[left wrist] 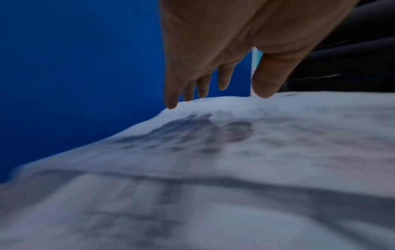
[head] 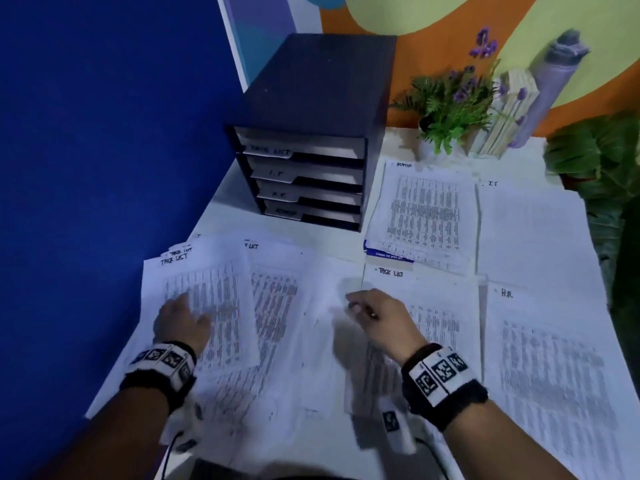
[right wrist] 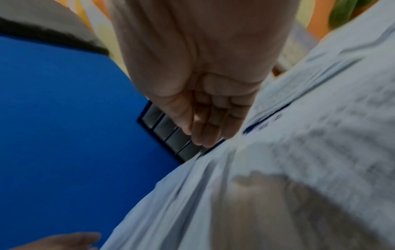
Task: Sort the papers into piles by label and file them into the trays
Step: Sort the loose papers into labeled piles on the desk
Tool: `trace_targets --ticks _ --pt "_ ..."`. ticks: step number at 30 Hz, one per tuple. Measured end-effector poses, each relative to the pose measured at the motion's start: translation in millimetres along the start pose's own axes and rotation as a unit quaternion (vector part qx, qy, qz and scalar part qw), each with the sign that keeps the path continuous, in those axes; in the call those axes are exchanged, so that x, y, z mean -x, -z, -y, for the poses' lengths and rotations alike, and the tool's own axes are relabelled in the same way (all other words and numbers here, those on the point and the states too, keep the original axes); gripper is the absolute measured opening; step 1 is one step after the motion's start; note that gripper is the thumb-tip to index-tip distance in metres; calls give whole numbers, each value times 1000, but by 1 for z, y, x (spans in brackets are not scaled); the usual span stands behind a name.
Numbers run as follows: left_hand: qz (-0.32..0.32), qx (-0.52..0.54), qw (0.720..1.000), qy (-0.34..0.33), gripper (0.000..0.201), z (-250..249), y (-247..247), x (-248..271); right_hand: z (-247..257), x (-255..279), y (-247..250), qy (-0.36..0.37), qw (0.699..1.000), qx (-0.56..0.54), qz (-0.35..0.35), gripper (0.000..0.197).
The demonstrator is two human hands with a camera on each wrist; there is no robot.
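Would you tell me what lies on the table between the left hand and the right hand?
In the head view, loose overlapping printed sheets cover the stretch between the left hand and the right hand.

You've got a potted plant (head: 450,105) with purple flowers at the back of the white table (head: 332,244), and that's your landmark. Just right of it, touching its leaves, stands a cream slatted piece (head: 502,119), leaning against the wall. Right of that again, a grey roll (head: 550,81) of some fabric-like stuff tilts up against the orange and yellow wall (head: 433,15). Farther right of the plant and a little nearer you, big dark green leaves (head: 595,147) crowd the table's edge. Far left of the plant, a deep blue wall (head: 104,133) fills your view.
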State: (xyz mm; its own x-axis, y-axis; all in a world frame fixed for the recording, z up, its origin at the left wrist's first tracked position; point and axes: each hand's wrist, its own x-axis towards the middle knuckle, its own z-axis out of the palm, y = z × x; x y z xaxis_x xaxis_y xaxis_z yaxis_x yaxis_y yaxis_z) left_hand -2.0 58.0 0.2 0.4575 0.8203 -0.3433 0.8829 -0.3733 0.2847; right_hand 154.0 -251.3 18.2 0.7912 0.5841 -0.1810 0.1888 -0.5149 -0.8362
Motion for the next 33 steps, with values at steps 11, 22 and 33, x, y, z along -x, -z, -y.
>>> trace_targets --ticks 11,22,33 --pt "74 -32 996 -28 119 89 7 -14 42 4 -122 -93 990 -70 81 23" --pt "59 -16 989 -135 88 86 11 13 52 -3 -159 -188 980 -53 19 30" --pt "75 -45 981 -173 56 52 17 -33 54 7 -129 -241 955 22 -171 12"
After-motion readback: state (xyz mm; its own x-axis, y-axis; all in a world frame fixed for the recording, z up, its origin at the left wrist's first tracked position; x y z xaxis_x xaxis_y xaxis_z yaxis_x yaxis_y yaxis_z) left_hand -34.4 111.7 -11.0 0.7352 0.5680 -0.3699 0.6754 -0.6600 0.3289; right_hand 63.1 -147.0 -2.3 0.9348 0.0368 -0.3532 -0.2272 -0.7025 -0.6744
